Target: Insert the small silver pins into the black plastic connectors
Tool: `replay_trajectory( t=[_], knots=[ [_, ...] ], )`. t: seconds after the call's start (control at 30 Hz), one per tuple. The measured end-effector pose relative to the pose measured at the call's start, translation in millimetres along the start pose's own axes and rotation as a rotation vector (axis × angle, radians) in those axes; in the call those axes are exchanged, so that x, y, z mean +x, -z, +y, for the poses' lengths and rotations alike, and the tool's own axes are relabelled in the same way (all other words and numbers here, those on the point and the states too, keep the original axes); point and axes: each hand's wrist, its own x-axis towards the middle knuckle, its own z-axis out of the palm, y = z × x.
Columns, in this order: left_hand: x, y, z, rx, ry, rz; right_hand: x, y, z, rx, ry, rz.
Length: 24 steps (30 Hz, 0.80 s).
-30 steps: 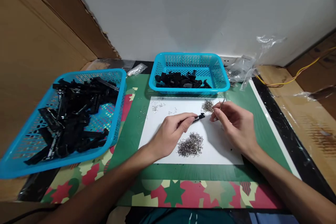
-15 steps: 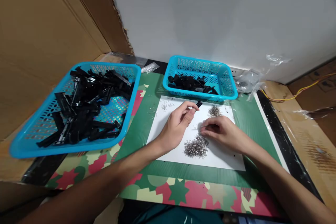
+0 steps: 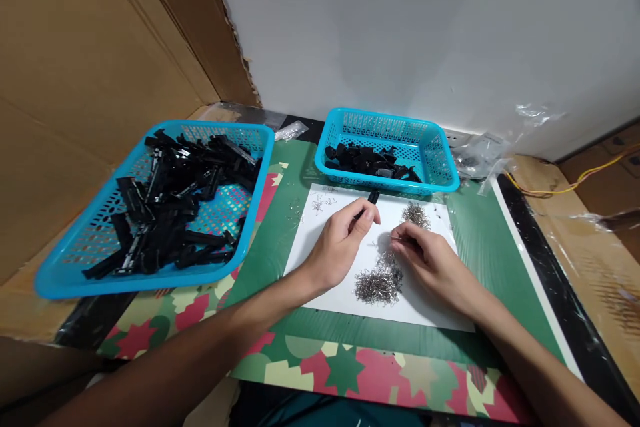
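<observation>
My left hand is closed around a small black plastic part, whose end sticks out past the fingers over a white sheet of paper. To its right, my right hand has thumb and fingertips pinched together; whatever lies between them is too small to make out. Just below the two hands is a pile of small silvery metal pieces, perhaps springs or pins. A second, smaller metal pile lies beyond the right hand.
A large blue basket of long black plastic parts stands at the left. Behind the paper sits a smaller blue basket with black pieces. Loose metal bits are scattered at the paper's far left corner. Clear plastic bags lie right.
The black part has turned in my left hand, and its end now points more upright. My right fingertips have shifted slightly; the thin piece seen between them no longer shows clearly.
</observation>
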Motion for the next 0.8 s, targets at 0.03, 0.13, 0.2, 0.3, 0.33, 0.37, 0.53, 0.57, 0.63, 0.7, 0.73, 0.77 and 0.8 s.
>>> replay_trajectory(
  t=[0.03, 0.13, 0.2, 0.3, 0.33, 0.37, 0.53, 0.57, 0.63, 0.7, 0.73, 0.77, 0.8],
  knots=[
    [0.2, -0.3, 1.0, -0.001, -0.004, -0.014, -0.6, -1.8, 0.7, 0.022, -0.005, 0.029],
    [-0.3, -1.6, 3.6, 0.007, -0.013, -0.066, -2.4, -7.5, 3.2, 0.009, 0.022, 0.074],
    [-1.3, -2.5, 4.2, 0.023, -0.019, -0.082, -3.6, -9.3, 3.9, -0.047, 0.076, 0.101],
    [-2.3, -2.9, 3.1, 0.022, -0.017, -0.066, -5.6, -6.3, 1.5, -0.161, 0.16, 0.059],
    [-2.3, -2.8, 2.4, 0.013, -0.012, -0.051, -6.4, -4.2, -0.1, -0.191, 0.179, 0.008],
    [-2.0, -2.5, 1.5, 0.003, -0.006, -0.031, -7.0, -2.0, -1.8, -0.21, 0.192, -0.053],
    [-0.3, -0.3, -1.1, -0.003, 0.011, 0.042, -6.0, 1.9, -4.5, -0.134, 0.138, -0.152],
    [-0.3, -0.1, -1.0, -0.003, 0.009, 0.044, -4.2, 0.5, -3.6, -0.099, 0.102, -0.113],
    [-0.5, 0.1, -0.2, -0.003, 0.005, 0.035, 0.7, -3.5, -1.4, -0.033, 0.029, -0.013],
    [-1.0, 0.1, 0.8, 0.001, -0.004, 0.029, 6.8, -7.9, 0.2, -0.005, -0.01, 0.053],
    [-1.2, 0.0, 1.3, 0.004, -0.009, 0.03, 9.9, -9.9, 0.4, -0.009, -0.016, 0.067],
    [-1.5, 0.0, 1.7, 0.004, -0.013, 0.034, 12.7, -11.5, 0.3, -0.022, -0.017, 0.068],
    [-1.8, 0.1, 2.1, 0.002, -0.019, 0.04, 15.0, -12.6, -0.1, -0.04, -0.019, 0.063]
  ],
)
